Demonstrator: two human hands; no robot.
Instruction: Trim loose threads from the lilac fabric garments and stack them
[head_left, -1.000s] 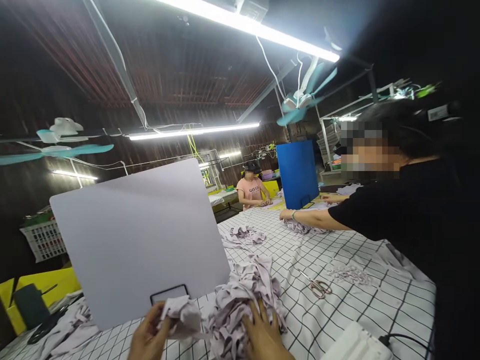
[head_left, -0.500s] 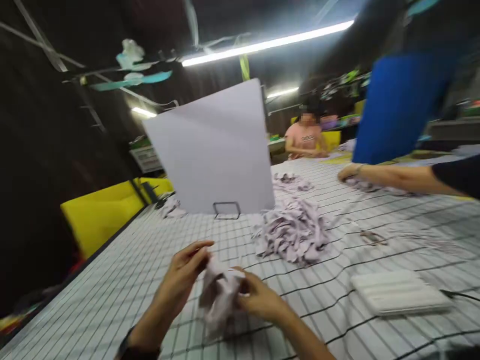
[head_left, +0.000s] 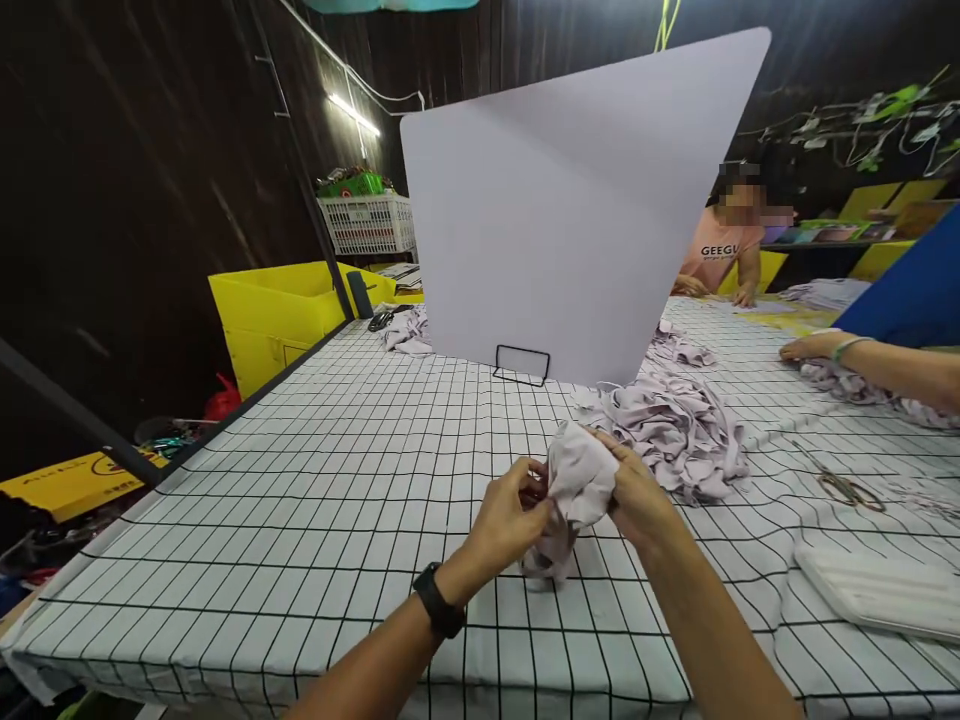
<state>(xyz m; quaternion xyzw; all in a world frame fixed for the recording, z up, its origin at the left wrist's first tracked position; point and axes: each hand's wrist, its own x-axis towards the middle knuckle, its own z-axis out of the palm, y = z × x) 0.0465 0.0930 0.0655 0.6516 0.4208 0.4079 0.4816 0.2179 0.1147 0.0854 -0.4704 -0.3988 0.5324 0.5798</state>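
Observation:
A crumpled piece of pale lilac fabric (head_left: pixel 571 495) hangs between both my hands just above the checked tablecloth (head_left: pixel 315 480). My left hand (head_left: pixel 508 520), with a black watch on its wrist, pinches the cloth's left side with closed fingers. My right hand (head_left: pixel 636 492) grips the cloth's right upper edge, fingers closed round it. A heap of the same lilac fabric pieces (head_left: pixel 671 428) lies on the table just beyond my right hand.
A white board (head_left: pixel 570 200) stands upright on a black wire stand (head_left: pixel 521 364) mid-table. Scissors (head_left: pixel 844 487) and a white ribbed block (head_left: pixel 877 590) lie at right. A co-worker's arm (head_left: pixel 870 362) reaches in from the right; another person sits far behind. A yellow bin (head_left: pixel 274 310) stands left of the table.
The view has swung down and left. My hands drew one fabric piece away from the heap and now hold it together closer to me, above the cloth.

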